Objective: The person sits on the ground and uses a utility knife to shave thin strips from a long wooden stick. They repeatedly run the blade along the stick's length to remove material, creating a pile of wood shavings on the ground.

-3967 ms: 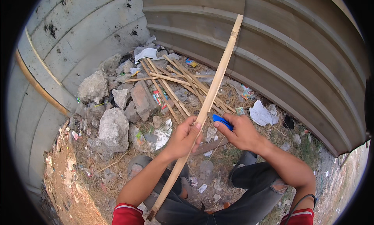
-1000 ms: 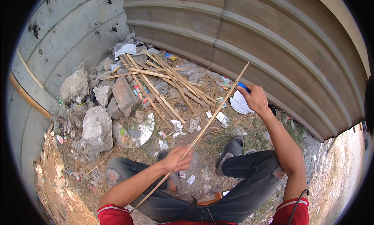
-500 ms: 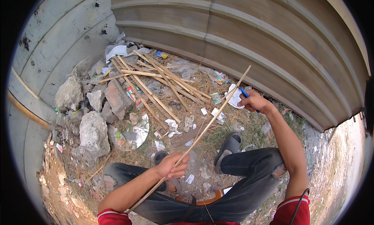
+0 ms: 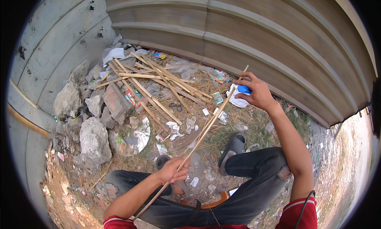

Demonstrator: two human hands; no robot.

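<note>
My left hand (image 4: 173, 171) grips a long thin wooden strip (image 4: 200, 134) near its lower part; the strip runs diagonally from my lap up to the right. My right hand (image 4: 256, 92) is stretched out at the strip's far tip and is closed on a small blue-handled tool (image 4: 245, 89) pressed against the strip there. I am sitting low, with my knees in dark torn jeans (image 4: 258, 173) on either side and a grey sandal (image 4: 232, 147) on the ground below the strip.
A heap of similar wooden strips (image 4: 158, 84) lies on the littered ground ahead. Grey rocks (image 4: 93, 137) and a brick pile up at the left. Corrugated metal sheeting (image 4: 246, 34) walls in the back and left. Paper scraps (image 4: 139, 136) lie about.
Over four seconds my right hand slid from the strip's middle out to its far tip with the blue tool; the strip tilted lower and rightward. In the last half second, little moved.
</note>
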